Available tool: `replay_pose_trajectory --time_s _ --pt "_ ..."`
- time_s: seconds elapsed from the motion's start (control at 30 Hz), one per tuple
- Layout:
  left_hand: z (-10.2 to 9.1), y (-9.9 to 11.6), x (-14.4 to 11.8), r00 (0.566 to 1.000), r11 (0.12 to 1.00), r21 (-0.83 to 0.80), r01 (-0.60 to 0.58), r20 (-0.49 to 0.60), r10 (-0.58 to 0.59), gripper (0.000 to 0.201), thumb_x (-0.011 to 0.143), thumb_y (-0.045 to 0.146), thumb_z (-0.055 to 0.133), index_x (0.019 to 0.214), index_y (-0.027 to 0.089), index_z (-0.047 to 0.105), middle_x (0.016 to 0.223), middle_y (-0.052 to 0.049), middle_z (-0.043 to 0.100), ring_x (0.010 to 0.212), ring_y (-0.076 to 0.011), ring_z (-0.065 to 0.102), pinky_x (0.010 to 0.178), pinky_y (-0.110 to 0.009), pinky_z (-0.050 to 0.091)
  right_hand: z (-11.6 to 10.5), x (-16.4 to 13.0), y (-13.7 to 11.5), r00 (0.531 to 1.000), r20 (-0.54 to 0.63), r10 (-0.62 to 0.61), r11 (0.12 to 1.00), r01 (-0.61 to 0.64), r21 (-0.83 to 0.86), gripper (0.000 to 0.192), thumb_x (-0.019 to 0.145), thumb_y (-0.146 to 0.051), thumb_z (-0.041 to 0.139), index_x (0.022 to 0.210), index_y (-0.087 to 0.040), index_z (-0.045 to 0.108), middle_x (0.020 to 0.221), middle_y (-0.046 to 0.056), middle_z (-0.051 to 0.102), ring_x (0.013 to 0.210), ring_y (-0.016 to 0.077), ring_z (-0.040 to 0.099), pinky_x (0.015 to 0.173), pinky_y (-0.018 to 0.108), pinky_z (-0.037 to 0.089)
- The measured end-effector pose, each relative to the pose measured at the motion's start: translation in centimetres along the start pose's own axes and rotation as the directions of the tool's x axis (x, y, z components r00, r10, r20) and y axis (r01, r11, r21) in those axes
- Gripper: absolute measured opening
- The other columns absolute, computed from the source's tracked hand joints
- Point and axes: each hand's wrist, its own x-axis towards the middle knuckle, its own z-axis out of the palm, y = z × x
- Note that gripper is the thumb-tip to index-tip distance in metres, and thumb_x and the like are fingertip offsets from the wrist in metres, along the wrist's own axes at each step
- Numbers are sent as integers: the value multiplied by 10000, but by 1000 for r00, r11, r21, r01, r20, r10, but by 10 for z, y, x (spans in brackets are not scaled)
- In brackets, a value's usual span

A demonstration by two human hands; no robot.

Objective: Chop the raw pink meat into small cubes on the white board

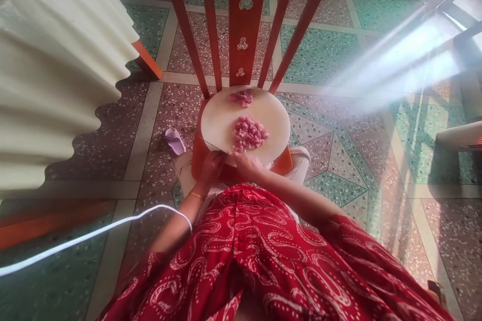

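A round white cutting board (226, 115) lies on the seat of an orange wooden chair (244, 20). A pile of chopped pink meat (248, 134) sits in the board's middle, and a smaller pink piece (242, 97) lies at its far edge. My left hand (212, 166) is at the board's near-left rim, curled around what looks like a thin knife (211, 145) whose blade points left across the board. My right hand (246, 163) rests at the near rim, with its fingers touching the near side of the meat pile. Its fingers are too small to make out.
My red patterned clothing (271, 256) fills the lower view. A pleated cream cloth (56, 60) hangs at the left. A lilac slipper (175, 140) lies on the terrazzo floor beside the chair. A white cable (94, 233) crosses the lower left. Strong sunlight glares at the right.
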Motion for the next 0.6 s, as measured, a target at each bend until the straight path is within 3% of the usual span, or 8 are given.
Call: replay_pose_trajectory --time_s 0.17,0.33,0.4,0.6 --pt "-3 3 3 999 997 67 -37 35 35 182 878 186 452 943 168 621 892 -84 638 869 -205 578 797 -367 492 0 8 3 998 -37 -43 999 43 -3 304 932 -222 338 1199 -177 477 955 101 666 857 204 643 693 268 469" --pt "-6 6 5 999 999 28 -39 20 39 197 905 231 423 951 171 605 906 -79 625 875 -195 560 795 -356 481 6 -20 42 992 20 127 992 -126 -18 282 899 -216 410 1162 -186 507 887 88 672 796 195 649 641 240 447" --pt "-6 7 6 1000 999 25 -24 21 23 199 906 245 423 926 171 606 891 -81 620 862 -194 555 785 -354 478 7 -29 48 991 16 131 991 -131 2 240 907 -235 402 1097 -171 535 866 99 670 771 200 651 624 243 440" --pt "-3 6 8 999 997 67 -29 -18 30 210 903 251 431 861 165 618 814 -74 612 801 -189 554 752 -344 476 10 -21 34 996 54 78 996 -80 39 227 898 -234 431 1077 -156 547 851 98 670 758 192 648 631 239 437"
